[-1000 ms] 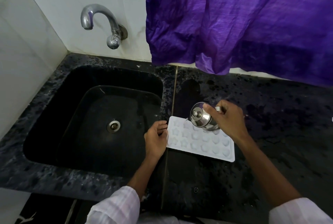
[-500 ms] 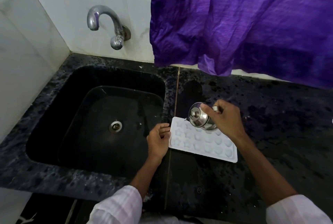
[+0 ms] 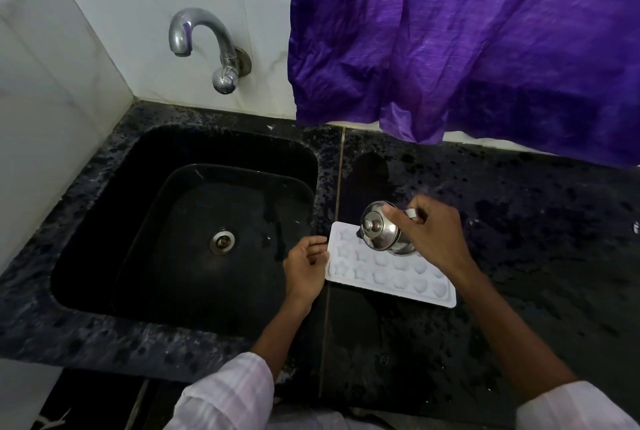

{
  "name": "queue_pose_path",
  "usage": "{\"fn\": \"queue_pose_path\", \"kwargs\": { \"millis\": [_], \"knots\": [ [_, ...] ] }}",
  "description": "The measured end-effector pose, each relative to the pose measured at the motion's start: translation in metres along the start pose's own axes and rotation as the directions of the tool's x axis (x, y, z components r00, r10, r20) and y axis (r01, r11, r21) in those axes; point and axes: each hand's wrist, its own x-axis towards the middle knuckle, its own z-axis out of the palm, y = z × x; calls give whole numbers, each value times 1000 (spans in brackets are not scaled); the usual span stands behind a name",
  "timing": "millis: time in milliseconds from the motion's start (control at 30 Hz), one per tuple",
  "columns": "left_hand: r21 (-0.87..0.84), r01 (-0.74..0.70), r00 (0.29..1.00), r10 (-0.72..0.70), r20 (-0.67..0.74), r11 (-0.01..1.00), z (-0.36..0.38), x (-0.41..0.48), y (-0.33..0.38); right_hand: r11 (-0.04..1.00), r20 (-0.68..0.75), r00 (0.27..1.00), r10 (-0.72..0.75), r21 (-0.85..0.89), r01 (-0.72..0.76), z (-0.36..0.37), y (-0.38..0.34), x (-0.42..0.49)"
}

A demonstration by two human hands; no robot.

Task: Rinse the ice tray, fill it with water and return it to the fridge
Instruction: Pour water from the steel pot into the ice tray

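1. While the black speckled countertop (image 3: pixel 519 256) is used as the work surface, it is seen to be glossy, so a light tray on it is judged liable to slide if nudged
2. Just left of the tray a black sink (image 3: pixel 104 221) is set into the counter under a wall tap (image 3: pixel 207 45), from which no water is seen running
3. The white ice tray (image 3: pixel 391 273) is laid flat on the countertop beside the sink's rim, with its star and round moulds facing up. It is judged to be thin, light, slightly bendy plastic that will grow heavier and slosh once filled, so it is best taken at both short ends and kept level
4. A small lidded steel pot (image 3: pixel 381 232) is held tilted above the tray's far left corner; whether water is leaving it cannot be told
5. The pot is grasped at its handle side by the right hand (image 3: pixel 436 235), fingers wrapped around it
6. The tray's left short edge is held by the curled fingers of the left hand (image 3: pixel 304 270), apparently to steady it
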Motion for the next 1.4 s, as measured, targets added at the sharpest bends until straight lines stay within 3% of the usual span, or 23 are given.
{"fn": "queue_pose_path", "kwargs": {
  "millis": [1400],
  "knots": [
    [48, 2, 1000, -3, 11, 999, -3, -5, -4, 999, 2, 1000, 5, -50, -5, -9, -1, -44]
  ]
}}
